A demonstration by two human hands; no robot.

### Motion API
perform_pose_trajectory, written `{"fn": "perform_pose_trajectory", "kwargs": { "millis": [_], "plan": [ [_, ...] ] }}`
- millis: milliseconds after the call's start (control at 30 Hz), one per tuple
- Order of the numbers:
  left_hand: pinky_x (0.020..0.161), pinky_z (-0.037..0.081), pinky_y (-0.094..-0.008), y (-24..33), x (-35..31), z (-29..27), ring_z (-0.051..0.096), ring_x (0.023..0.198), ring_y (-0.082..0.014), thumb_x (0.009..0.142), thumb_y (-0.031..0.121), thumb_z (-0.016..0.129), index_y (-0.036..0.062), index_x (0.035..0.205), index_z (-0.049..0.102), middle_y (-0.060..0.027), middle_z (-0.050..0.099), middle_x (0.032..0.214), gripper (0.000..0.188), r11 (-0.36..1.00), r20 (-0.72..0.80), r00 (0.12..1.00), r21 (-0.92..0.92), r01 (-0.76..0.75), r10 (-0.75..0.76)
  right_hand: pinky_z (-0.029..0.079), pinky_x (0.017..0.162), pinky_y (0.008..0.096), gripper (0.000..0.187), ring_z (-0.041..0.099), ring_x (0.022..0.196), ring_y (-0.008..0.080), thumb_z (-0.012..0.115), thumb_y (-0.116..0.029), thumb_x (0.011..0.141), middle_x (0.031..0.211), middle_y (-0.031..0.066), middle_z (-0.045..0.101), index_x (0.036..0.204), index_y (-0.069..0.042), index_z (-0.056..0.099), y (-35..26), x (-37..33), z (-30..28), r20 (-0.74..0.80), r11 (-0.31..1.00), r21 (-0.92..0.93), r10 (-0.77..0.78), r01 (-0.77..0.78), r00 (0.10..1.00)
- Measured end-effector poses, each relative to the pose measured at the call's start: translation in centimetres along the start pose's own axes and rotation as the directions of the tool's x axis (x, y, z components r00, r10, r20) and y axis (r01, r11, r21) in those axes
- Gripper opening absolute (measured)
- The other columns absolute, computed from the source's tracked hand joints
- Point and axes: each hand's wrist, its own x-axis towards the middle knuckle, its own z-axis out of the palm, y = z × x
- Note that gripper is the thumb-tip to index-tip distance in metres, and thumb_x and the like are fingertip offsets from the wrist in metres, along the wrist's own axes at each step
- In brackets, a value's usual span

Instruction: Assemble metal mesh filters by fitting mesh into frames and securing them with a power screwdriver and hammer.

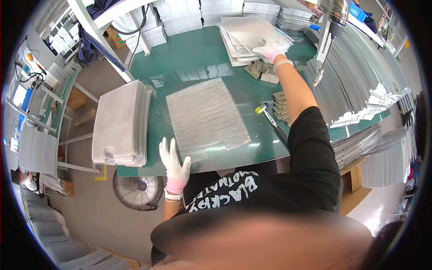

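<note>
My left hand [174, 163], in a white glove with a pink cuff, is raised with fingers spread by the table's near edge, holding nothing. Beside it a translucent, finely ribbed sheet [204, 118] with a notched near edge lies flat on the green table. My right arm reaches to the far side. There my right hand [270, 49], gloved the same way, rests with fingers outstretched on a stack of clear sheets [245, 33]. Whether its fingertips pinch the top sheet's edge is too small to make out.
A tall stack of whitish sheets [118, 121] stands at the table's left. Right of the ribbed sheet lie a mallet [270, 118] and beige metal pieces [281, 108]. A hanging power driver [330, 40] comes down near my right arm. Grey panels [351, 81] fill the right side.
</note>
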Motion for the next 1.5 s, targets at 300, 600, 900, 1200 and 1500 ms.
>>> {"fn": "perform_pose_trajectory", "kwargs": {
  "millis": [300,600,900,1200,1500],
  "plan": [
    [0.115,0.027,-0.0426,1.3,-0.3,0.3,0.038,0.137,-0.035,0.09,0.017,0.06,-0.0006,0.139,0.046,-0.0208,0.042,0.145,0.054,0.949,-0.076,0.997,-0.312,-0.037,0.014,0.035,0.111,0.0341,0.085,0.044,0.134,0.0282,0.083,-0.019,0.077,0.143,0.021,0.046,0.144,0.006,0.036,-1.6,-4.6,-1.6,-0.51,0.633,0.571,-0.226,0.523,0.83],
    [0.1,0.045,-0.0369,5.7,2.2,1.6,0.062,0.113,-0.03,0.093,0.019,0.058,-0.0002,0.118,0.063,-0.0152,0.067,0.116,0.032,0.827,0.18,0.977,-0.563,0.003,0.118,0.037,0.111,0.038,0.097,0.048,0.131,0.0333,0.087,-0.031,0.068,0.139,0.0271,0.05,0.141,0.01,0.038,-2.6,-7.4,-0.4,-0.31,0.869,0.243,-0.351,0.43,0.884],
    [0.096,0.047,-0.035,4.4,0.8,1.2,0.064,0.109,-0.0273,0.093,0.014,0.057,0.0006,0.12,0.063,-0.0136,0.068,0.113,0.03,0.852,0.196,0.979,-0.52,0.057,0.054,0.04,0.109,0.0374,0.102,0.05,0.129,0.0345,0.084,-0.046,0.067,0.14,0.0264,0.05,0.142,0.007,0.04,-3.0,-0.4,-1.5,-0.149,0.915,0.236,-0.299,0.327,0.943],
    [0.096,0.047,-0.0325,3.1,0.1,1.0,0.064,0.108,-0.0238,0.094,0.01,0.055,0.0003,0.12,0.063,-0.0125,0.069,0.113,0.029,0.834,0.195,0.98,-0.536,0.131,-0.028,0.035,0.113,0.0376,0.104,0.046,0.133,0.0371,0.078,-0.058,0.069,0.14,0.0282,0.049,0.143,0.004,0.041,-2.2,0.0,0.4,-0.076,0.979,0.007,-0.203,0.205,0.976],
    [0.097,0.046,-0.0323,1.8,-0.3,1.6,0.063,0.109,-0.0227,0.094,0.01,0.054,0.0,0.12,0.063,-0.0122,0.069,0.113,0.029,0.776,0.219,0.971,-0.595,0.21,-0.095,0.045,0.097,0.0333,0.081,0.056,0.113,0.0242,0.081,-0.032,0.077,0.127,0.0168,0.058,0.137,0.01,0.045,-6.0,-2.4,-1.6,-0.509,0.342,0.827,0.116,0.447,0.853]
  ]
}}
